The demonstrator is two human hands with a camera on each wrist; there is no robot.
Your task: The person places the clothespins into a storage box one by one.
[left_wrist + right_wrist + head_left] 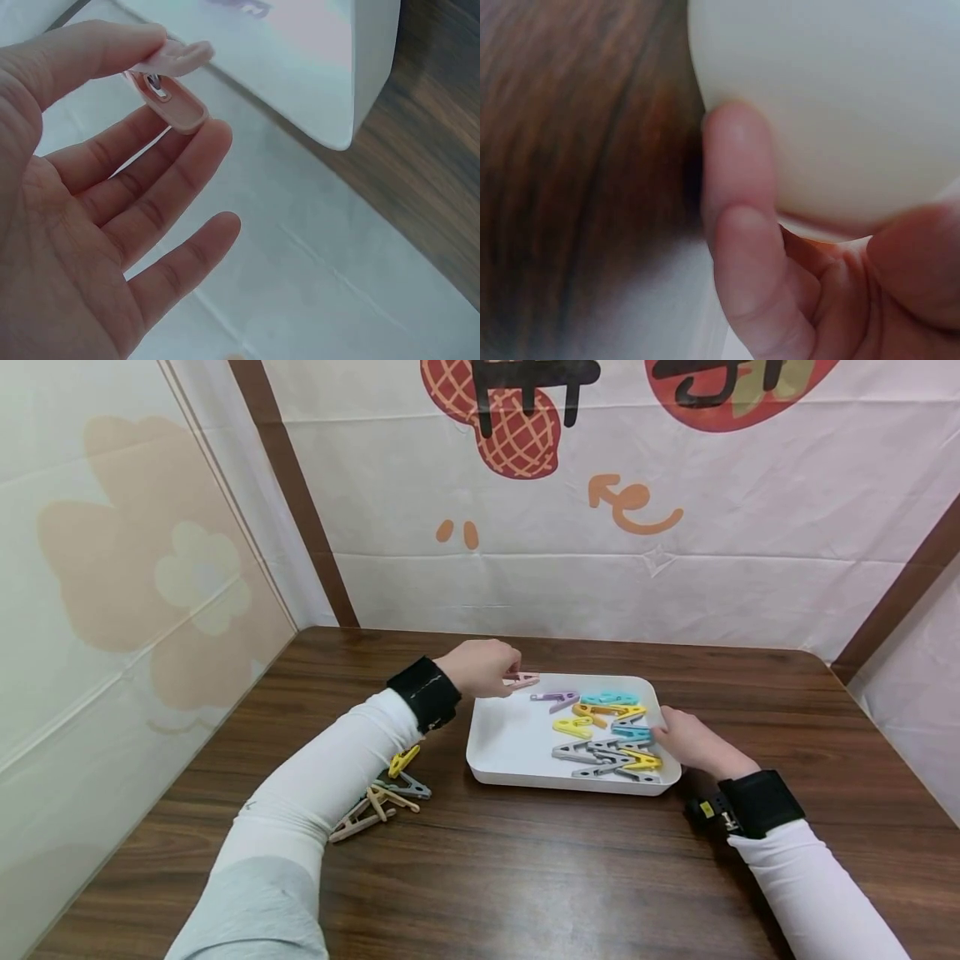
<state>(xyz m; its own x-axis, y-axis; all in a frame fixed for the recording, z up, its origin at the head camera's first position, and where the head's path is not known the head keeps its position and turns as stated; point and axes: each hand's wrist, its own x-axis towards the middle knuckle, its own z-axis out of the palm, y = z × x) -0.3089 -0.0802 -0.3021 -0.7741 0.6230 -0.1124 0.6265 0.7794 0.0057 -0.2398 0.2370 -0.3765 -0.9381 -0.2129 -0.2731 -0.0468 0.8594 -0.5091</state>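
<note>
My left hand (482,667) pinches a pink clothespin (180,105) between thumb and fingers, above the far left part of a white tray (510,752). In the left wrist view its metal spring shows between the two pink arms. My right hand (692,743) grips the tray's right side, with its fingers (742,172) against the outer wall in the right wrist view. Inside the tray, toward the right, lie a purple clothespin (556,698), blue ones (609,698), yellow ones (572,727) and several grey ones (592,752).
On the wooden table (540,868), left of the tray, a small pile of beige clothespins (372,804), a grey-green clothespin (411,786) and a yellow clothespin (404,761) lies partly behind my left forearm. Printed cloth walls (570,593) stand at the table's back and left.
</note>
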